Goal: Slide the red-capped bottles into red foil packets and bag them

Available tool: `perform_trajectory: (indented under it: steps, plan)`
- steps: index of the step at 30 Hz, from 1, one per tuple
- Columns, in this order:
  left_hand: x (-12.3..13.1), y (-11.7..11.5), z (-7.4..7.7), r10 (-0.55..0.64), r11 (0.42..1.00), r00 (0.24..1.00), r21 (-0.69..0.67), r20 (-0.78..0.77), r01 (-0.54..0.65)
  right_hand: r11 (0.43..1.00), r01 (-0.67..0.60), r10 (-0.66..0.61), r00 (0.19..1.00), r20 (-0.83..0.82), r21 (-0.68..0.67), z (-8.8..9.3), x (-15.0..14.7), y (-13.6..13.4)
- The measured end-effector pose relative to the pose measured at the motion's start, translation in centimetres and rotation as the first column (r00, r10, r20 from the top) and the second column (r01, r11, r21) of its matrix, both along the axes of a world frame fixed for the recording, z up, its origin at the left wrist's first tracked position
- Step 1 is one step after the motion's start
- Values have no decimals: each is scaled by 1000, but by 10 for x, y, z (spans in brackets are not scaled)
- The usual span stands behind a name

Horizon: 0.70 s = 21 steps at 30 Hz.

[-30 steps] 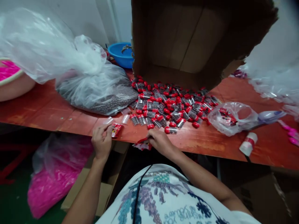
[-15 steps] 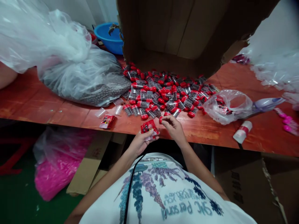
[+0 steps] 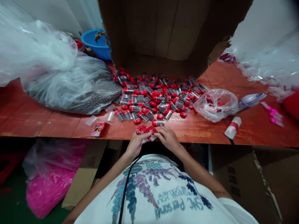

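Low at the table's front edge, my left hand [image 3: 135,142] is closed on a few small red printed packets [image 3: 141,130] with clear lower ends. My right hand [image 3: 168,137] has its thumb and fingers pinched at the corner of another red packet [image 3: 153,130], beside the left thumb. Just beyond both hands lies a clear capsule with a red cap [image 3: 158,122] and dark contents. Behind it spreads a pile of similar red-capped capsules [image 3: 153,96]. More red packets [image 3: 99,128] lie to the left on the table.
A large open cardboard box [image 3: 149,37] tilts over the pile. Left stands a clear bag of dark beads [image 3: 77,90], with a blue basin [image 3: 95,43] behind. To the right are a small plastic bag [image 3: 210,109], a scoop [image 3: 252,99] and a white roll [image 3: 233,127].
My right hand has let go of a red-capped capsule, which now lies before the pile. It has come back to the packets in my left hand. The view has shifted slightly.
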<state>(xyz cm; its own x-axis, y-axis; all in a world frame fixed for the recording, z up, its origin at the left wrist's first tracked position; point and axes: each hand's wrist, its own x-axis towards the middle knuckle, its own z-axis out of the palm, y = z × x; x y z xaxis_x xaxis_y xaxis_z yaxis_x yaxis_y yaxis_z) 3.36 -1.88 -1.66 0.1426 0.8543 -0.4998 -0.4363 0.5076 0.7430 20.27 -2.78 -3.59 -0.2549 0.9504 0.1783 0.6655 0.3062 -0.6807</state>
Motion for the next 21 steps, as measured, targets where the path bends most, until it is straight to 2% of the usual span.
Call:
perform_trajectory:
  steps: [3, 7, 9, 12, 14, 17, 19, 21]
  plan:
    - [3, 0, -4, 58, 998, 998, 10, 6, -58, 998, -29, 24, 996, 82, 62, -1, 4, 3]
    - [2, 6, -12, 199, 980, 979, -2, 30, -199, 973, 113, -140, 982, 129, 200, -16, 10, 16]
    - [-1, 10, -13, 249, 968, 967, -43, 55, -246, 957, 140, -190, 964, 185, 254, -24, 12, 22]
    - [-5, 16, -12, 304, 946, 947, -149, 107, -287, 963, 122, -173, 964, 202, 241, -27, 13, 23]
    - [-6, 19, -10, 340, 925, 930, -227, 140, -305, 971, 130, -156, 980, 120, 200, -21, 12, 17]
    - [-7, 22, -8, 372, 903, 911, -296, 176, -312, 979, 190, -173, 968, -184, 75, -8, 3, 1]
    - [-6, 24, -7, 382, 903, 901, -289, 205, -317, 971, 227, -235, 881, -412, -68, 0, -7, -11]
    - [-3, 24, -8, 397, 904, 890, -263, 223, -337, 951, 208, -304, 769, -561, -230, 4, -17, -19]
